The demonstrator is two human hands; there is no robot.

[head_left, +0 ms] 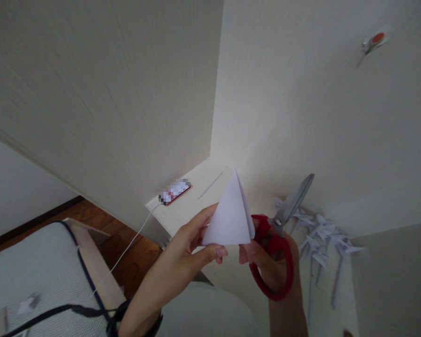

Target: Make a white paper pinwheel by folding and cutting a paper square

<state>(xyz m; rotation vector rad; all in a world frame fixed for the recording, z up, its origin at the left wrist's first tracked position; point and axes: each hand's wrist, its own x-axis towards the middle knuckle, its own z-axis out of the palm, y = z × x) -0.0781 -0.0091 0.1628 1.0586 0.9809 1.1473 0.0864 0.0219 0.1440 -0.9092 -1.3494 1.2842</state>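
Left hand (187, 248) is pinching a folded white paper (231, 217) between thumb and fingers, closed on its lower left edge; the paper is standing as a pointed triangle, apex up, held in the air above the near part of the tabletop (210, 185).

Right hand (266, 262) is holding red-handled scissors (279, 234), fingers through the loops, thumb tip touching the paper's lower right corner. The blades are appearing closed and pointing up and right, away from the paper, not yet on it.

On the tabletop: a phone (175, 191) near the far left edge with a white cable (126, 248) trailing off that edge, and a heap of white paper scraps (319, 234) toward the right edge against the wall.

Risks, as judged:
- Folded layers are being held at one edge only; they could slip against each other and give an uneven cut.
- Left fingertips are lying close to the paper's base; a cut started there could nick them.
- Motion blur in the view is suggesting unsteadiness, so blade placement could drift.
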